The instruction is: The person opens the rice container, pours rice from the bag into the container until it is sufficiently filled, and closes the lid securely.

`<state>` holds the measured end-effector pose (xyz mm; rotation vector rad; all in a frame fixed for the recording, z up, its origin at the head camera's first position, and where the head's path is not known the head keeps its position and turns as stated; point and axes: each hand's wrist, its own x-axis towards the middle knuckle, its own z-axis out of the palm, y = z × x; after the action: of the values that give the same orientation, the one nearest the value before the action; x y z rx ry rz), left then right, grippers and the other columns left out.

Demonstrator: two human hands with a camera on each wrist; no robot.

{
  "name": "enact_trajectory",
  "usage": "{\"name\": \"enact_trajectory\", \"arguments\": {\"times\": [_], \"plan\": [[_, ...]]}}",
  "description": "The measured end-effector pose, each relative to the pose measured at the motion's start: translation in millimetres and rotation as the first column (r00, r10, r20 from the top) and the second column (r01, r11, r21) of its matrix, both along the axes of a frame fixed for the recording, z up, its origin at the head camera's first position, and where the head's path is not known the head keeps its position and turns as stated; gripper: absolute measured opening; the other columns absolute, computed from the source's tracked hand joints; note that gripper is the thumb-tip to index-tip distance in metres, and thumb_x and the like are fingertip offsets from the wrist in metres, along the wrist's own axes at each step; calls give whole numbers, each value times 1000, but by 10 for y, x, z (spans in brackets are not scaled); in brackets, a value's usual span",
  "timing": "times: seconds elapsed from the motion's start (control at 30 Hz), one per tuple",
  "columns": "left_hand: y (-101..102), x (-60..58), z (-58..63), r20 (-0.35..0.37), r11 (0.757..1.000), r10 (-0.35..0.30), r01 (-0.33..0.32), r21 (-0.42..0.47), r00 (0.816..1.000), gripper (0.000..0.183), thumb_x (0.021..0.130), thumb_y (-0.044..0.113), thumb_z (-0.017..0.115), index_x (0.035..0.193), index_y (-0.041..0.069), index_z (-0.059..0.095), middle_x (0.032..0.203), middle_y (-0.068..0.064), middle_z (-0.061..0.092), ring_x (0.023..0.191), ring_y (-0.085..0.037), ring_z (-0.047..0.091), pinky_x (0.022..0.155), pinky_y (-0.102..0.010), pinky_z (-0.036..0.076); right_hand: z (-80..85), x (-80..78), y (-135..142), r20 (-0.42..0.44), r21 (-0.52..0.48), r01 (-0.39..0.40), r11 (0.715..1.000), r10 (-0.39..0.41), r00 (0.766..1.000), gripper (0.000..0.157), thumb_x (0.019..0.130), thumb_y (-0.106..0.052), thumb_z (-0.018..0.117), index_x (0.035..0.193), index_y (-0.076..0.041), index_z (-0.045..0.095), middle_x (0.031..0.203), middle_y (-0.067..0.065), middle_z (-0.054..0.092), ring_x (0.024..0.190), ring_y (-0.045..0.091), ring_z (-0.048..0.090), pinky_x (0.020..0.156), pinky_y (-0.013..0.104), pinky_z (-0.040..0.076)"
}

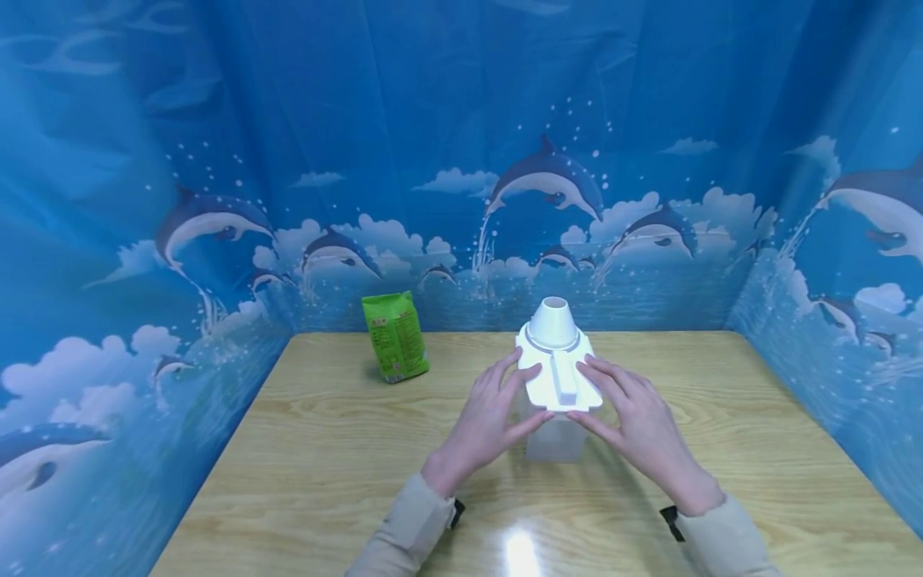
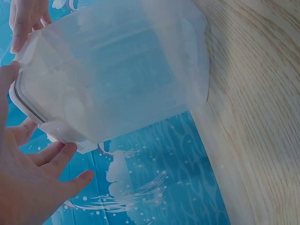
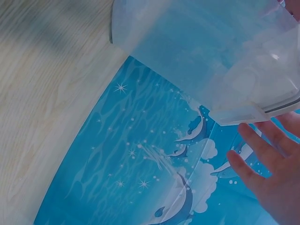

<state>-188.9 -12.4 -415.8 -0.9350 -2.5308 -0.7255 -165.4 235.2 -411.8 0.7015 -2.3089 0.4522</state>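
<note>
Container is standing upright on the wood-grain tabletop, right of centre, translucent body. White lid is sitting on top of it, with a truncated cone rising at the far end and a raised bar running toward the near edge.

Left hand: fingers are spreading along the lid's left side, thumb touching the near edge. Left wrist view is showing fingertips resting on a side clip. Right hand: mirroring that, fingertips touching the lid's right side, thumb on the near edge just beside the left one. Grip: both hands are framing the lid with extended fingers, neither is clenching. How hard they're pressing, can't tell.

Labels: green bag is standing back left, tilting slightly, well apart from the hands. It's carrying a reddish line of print near the top and paler lines below; too small to read, so brand unclear.

Person is wearing light sleeves and dark wrist straps. Blue backdrop is enclosing the table, showing printed dolphins and clouds.
</note>
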Motion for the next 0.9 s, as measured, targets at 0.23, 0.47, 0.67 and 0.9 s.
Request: {"name": "enact_trajectory", "arguments": {"times": [0.23, 0.47, 0.67, 0.9], "plan": [[-47, 11, -17, 3, 1000, 0, 0, 17, 1000, 65, 94, 51, 67, 147, 16, 50, 162, -12, 33, 151, -24, 29, 119, -55, 31, -17, -9, -37, -14, 5, -9, 1000, 9, 1000, 81, 96, -72, 41, 139, -7, 59, 137, 16, 61, 115, 41, 63, 95, 63, 50], [-80, 21, -22, -19, 1000, 0, 1, 27, 1000, 65, 94, 51, 68, 146, 15, 51, 162, -13, 34, 149, -25, 32, 118, -55, 33, -16, -5, -67, -15, 3, -15, 1000, 15, 1000, 81, 96, -72, 41, 139, -5, 59, 138, 16, 60, 116, 41, 62, 96, 63, 50], [-108, 26, -24, -29, 999, -6, 7, 43, 1000, 65, 93, 51, 69, 145, 16, 51, 161, -13, 35, 149, -26, 33, 117, -55, 33, -20, -5, -84, -15, 2, -19, 1000, 19, 1000, 81, 96, -72, 41, 139, -6, 59, 138, 16, 60, 117, 41, 62, 97, 63, 49], [-141, 21, -40, -66, 999, -8, 12, 49, 998, 65, 92, 49, 70, 145, 15, 52, 159, -14, 38, 148, -26, 35, 116, -56, 35, -10, 10, -110, -20, 12, -18, 1000, 18, 1000, 80, 97, -72, 40, 139, -7, 60, 137, 16, 60, 116, 41, 62, 96, 62, 50]]}}
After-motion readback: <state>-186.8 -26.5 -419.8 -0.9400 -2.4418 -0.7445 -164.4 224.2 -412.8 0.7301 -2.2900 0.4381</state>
